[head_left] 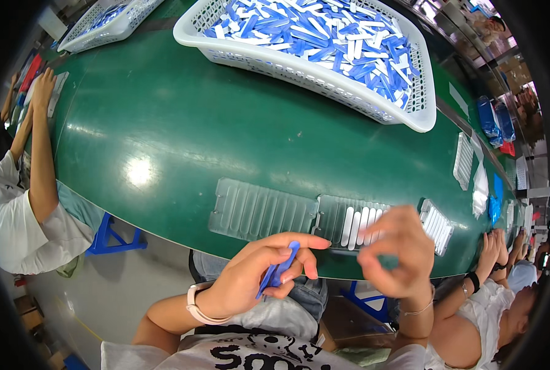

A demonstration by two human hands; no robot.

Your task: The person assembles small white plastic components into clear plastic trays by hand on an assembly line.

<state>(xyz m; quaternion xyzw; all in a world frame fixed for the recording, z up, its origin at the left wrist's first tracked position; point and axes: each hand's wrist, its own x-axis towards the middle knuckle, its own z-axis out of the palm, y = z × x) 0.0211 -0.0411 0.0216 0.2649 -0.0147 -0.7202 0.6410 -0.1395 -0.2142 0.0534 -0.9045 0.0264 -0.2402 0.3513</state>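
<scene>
My left hand (256, 271) is curled around a few small blue strips (280, 270) with rounded ends, its index finger stretched toward a hinged transparent plastic case. The case lies open flat on the table's near edge. Its left half (250, 206) shows bare grooves; in its right half (333, 206), several white strips (356, 225) sit side by side in the grooves. Over the right end of that half, partly covering it, hovers my right hand (401, 250), slightly blurred. Thumb and index finger bend together in a pinch; anything between their tips is too small to make out.
A large white basket (312, 68) of mixed blue and white strips stands at the far side of the green table (164, 111). Another basket (105, 28) is at the far left. Right of my hand lies a filled case (435, 227). Co-workers sit on both sides.
</scene>
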